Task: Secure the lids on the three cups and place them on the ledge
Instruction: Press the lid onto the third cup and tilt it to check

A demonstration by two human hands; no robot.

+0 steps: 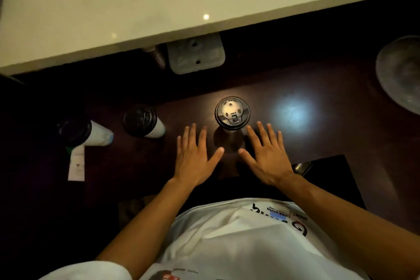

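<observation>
Lidded cups: three (232, 113) (143, 123) (84, 133) being kept on tabletop (318, 143) | ledge (113, 18): nothing being held there | left hand (193, 154), right hand (268, 157): being held spread flat, gripping nothing

The worktop (295, 88) is a very dark reddish brown with a pale bluish-white patch of reflected light, while the ledge (113, 7) above it is a creamy off-white dotted with small bright glints. All three cups have black lids: the centre cup (232, 113) shows pale raised lettering on its lid, the middle-left cup (145, 124) has a plain white wall, and the far-left cup (84, 133) is white with a light blue band at its base. A white paper slip (76, 163) with a green edge lies by the far-left cup, a grey dish (400, 73) sits at the right edge, and the person's shirt (238, 241) is white with black print, a blue patch and a touch of red.
</observation>
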